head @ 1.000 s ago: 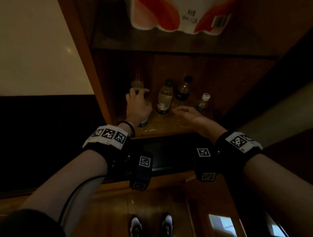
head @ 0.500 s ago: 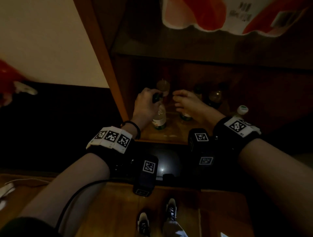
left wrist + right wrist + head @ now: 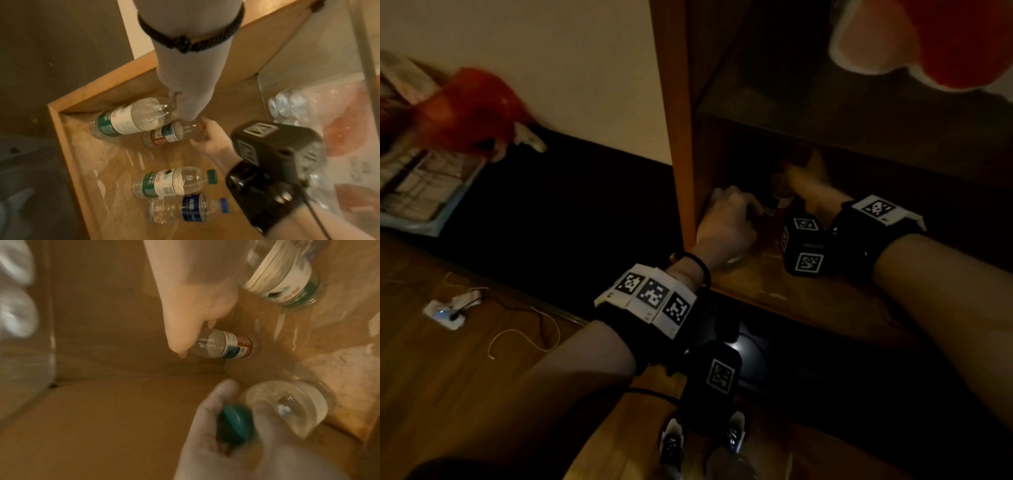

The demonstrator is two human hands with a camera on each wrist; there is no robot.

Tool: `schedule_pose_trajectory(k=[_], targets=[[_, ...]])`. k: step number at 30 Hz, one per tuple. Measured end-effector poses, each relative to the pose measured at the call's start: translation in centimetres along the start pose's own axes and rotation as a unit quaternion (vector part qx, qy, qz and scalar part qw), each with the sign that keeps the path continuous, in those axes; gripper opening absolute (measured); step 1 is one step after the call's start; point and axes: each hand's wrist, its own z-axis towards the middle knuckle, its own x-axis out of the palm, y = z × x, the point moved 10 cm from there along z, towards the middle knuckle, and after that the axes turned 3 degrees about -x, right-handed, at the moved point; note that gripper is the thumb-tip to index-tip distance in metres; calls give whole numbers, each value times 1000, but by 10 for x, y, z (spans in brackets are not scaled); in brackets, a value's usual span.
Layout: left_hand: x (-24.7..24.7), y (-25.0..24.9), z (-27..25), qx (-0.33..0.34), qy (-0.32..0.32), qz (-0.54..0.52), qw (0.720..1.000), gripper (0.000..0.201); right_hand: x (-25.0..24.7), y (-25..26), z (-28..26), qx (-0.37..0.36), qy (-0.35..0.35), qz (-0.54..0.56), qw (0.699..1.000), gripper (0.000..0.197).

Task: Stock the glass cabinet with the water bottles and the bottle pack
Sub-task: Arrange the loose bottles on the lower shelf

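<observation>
L hand (image 3: 236, 431) has its grip curled round the neck of a green-label bottle (image 3: 131, 120), teal cap (image 3: 234, 423) poking out between the fingers. R hand (image 3: 207, 138) pinches the top of the red-label bottle (image 3: 164, 137) just beside it, far-left corner of the shelf (image 3: 115, 157). Two more bottles (image 3: 170, 182) stand nearer; the pack (image 3: 304, 120) sits behind glass to the right. Risk: the two held bottles are nearly touching, so one nudge could topple either. Neck-only holds let them swing. R forearm passes close over the near pair and could clip them.
</observation>
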Motion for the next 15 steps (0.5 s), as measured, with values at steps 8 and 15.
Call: schedule_pose_trajectory(k=[8, 15], targets=[[1, 3, 3, -25, 19, -4, 999, 33, 6, 1, 2, -47, 21, -19, 998, 57], [-8, 6, 5, -86, 23, -16, 996, 39, 38, 1, -19, -73, 142, -54, 986, 49]])
